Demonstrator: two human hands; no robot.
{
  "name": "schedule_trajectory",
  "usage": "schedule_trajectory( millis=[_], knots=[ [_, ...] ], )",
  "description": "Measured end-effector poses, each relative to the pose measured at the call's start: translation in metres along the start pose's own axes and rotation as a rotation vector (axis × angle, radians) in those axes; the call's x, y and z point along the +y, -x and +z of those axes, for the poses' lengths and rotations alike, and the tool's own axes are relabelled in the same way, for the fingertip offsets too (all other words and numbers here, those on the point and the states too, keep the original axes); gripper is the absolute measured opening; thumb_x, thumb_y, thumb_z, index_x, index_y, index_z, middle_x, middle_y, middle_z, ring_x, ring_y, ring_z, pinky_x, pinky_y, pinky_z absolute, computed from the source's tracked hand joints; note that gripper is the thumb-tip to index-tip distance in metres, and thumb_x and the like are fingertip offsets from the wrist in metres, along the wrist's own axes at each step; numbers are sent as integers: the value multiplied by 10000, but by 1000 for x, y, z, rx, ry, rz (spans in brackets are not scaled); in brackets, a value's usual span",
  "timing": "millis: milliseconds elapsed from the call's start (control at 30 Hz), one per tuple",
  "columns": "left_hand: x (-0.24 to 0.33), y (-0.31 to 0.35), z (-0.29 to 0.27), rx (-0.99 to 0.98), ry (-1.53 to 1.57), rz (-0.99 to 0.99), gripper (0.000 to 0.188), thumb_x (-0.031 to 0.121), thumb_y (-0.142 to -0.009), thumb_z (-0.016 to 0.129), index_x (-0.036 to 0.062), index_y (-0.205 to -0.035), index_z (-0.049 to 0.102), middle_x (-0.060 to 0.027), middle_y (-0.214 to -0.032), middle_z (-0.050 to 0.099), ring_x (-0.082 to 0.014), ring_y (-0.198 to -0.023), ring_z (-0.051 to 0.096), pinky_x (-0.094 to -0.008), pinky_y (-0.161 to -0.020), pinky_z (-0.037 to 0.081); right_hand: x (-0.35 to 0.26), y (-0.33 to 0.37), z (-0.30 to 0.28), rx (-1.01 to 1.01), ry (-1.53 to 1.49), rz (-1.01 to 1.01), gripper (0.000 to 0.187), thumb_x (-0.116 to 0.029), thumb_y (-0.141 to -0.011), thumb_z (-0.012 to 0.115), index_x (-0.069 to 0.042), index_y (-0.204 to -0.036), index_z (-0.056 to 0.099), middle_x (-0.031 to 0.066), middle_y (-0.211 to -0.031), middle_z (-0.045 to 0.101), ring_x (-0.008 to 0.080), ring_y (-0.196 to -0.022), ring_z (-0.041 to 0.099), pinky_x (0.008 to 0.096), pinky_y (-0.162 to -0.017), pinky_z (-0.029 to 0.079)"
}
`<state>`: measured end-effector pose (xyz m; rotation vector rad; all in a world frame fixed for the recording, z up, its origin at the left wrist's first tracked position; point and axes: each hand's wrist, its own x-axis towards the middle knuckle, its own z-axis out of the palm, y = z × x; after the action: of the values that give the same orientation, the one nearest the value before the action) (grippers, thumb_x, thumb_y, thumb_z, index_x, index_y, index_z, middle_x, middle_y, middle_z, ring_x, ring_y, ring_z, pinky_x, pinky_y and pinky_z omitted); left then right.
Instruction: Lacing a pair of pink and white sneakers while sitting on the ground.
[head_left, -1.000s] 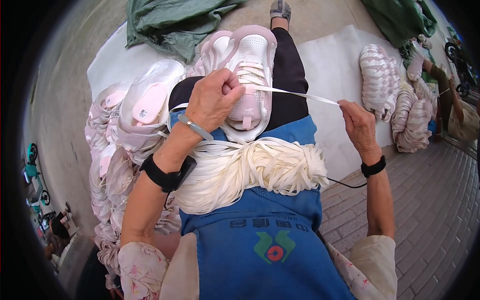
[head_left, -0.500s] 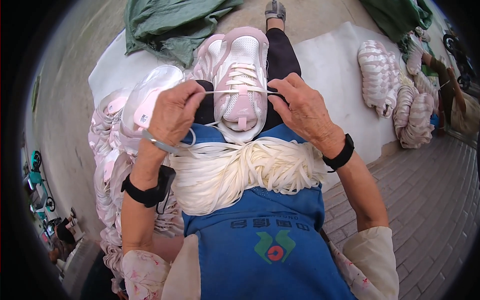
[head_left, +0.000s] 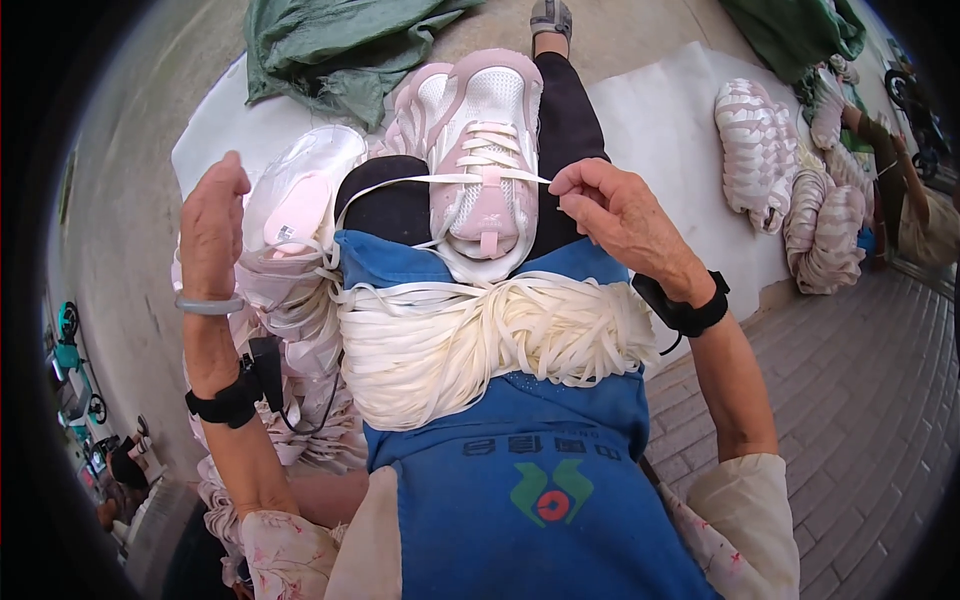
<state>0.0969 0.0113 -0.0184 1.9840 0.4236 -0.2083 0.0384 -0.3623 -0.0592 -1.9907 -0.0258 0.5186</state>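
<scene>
A pink and white sneaker (head_left: 497, 90) rests between my legs, its toe pointing away from me. Flat white laces (head_left: 490, 150) cross its upper. One lace end (head_left: 400, 182) runs across the tongue and curves down slackly on the left. My right hand (head_left: 625, 215), just right of the shoe, pinches the lace's other end between thumb and fingers. Over on the left, my left hand (head_left: 210, 235) is raised beside the pile of shoes, apart from the lace. Its fingers look stretched out, seen edge-on. A thick bundle of cream laces (head_left: 490, 340) lies across my lap on a blue apron (head_left: 520, 450).
More pink and white shoes (head_left: 300, 205) are heaped at my left. Bundled shoes (head_left: 757, 150) lie at right on a white sheet (head_left: 655, 130). A green sack (head_left: 320, 50) is at the far left. Another person's arm (head_left: 895, 160) shows at the right edge.
My left hand has let go of the lace and moved left, away from the shoe. The left lace end now hangs slack. My right hand still pinches its end.
</scene>
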Motion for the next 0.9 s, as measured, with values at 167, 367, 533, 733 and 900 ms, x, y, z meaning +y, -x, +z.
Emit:
schedule_trajectory(
  millis=[167, 367, 533, 733, 900],
  knots=[
    [0, 34, 25, -330, 479, -195, 130, 219, -929, 466, 118, -847, 479, 98, -587, 286, 11, -443, 203, -157, -362, 183, 5, -2, 13, -26, -111, 6, 120, -61, -887, 560, 19, -970, 590, 60, -880, 556, 117, -676, 573, 257, -608, 485],
    [1, 55, 105, -484, 307, -31, 141, 185, -927, 558, 66, -987, 511, 74, -678, 406, -7, -521, 350, -172, -454, 318, 6, -2, 20, 150, -97, -98, 104, -28, -860, 577, 29, -940, 608, 93, -883, 570, 154, -685, 598, 285, -606, 496],
    [-12, 45, 121, -471, 144, 24, 140, 156, -924, 597, 25, -942, 551, 24, -737, 538, -42, -597, 509, -183, -528, 449, -17, 0, 19, 98, 124, -171, 85, -50, -838, 591, 8, -851, 651, 146, -796, 577, 284, -693, 601, 357, -640, 491],
    [-23, 40, 127, -442, 188, -24, 133, 100, -922, 594, -9, -996, 612, -22, -796, 614, -74, -693, 600, -198, -646, 525, -24, -14, 42, 96, 369, -423, 110, -104, -834, 612, 0, -811, 640, 178, -804, 574, 345, -734, 608, 413, -670, 493],
    [-25, 32, 134, -323, 75, 60, 111, 66, -909, 595, -14, -984, 615, -19, -807, 618, -72, -715, 606, -203, -664, 524, -22, -31, 58, 156, 550, -358, 85, -67, -840, 612, -6, -879, 657, 146, -807, 584, 333, -729, 588, 393, -657, 473]
  ],
)
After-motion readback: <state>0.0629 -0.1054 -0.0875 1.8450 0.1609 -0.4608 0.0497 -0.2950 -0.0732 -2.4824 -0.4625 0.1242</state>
